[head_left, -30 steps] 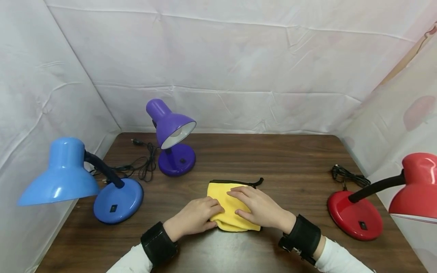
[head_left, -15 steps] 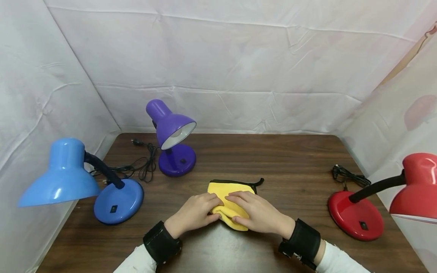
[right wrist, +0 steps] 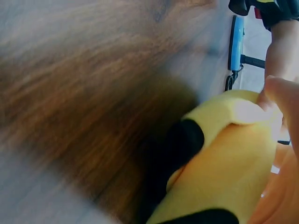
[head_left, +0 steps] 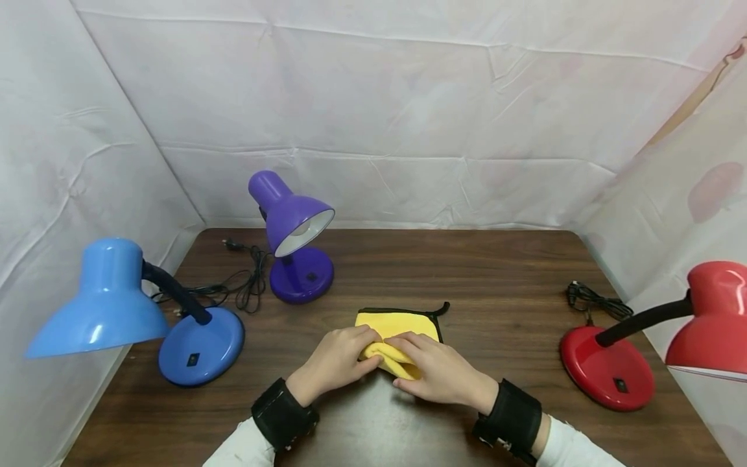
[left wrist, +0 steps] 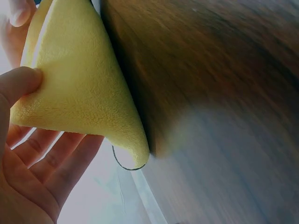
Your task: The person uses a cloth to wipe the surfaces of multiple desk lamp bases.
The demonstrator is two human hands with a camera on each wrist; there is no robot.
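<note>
Head view, yellow cloth, black-edged, folded, pinched by both hands

Yellow cloth with black trim; blue lamp; purple lamp; red lamp; dark wood-grain table.

Yellow fleecy cloth with black trim, near edge rolled up, on the table's middle

A glossy blue desk lamp is standing near left, a purple one far left, a red one right, all sitting on the dark wooden table.
</note>
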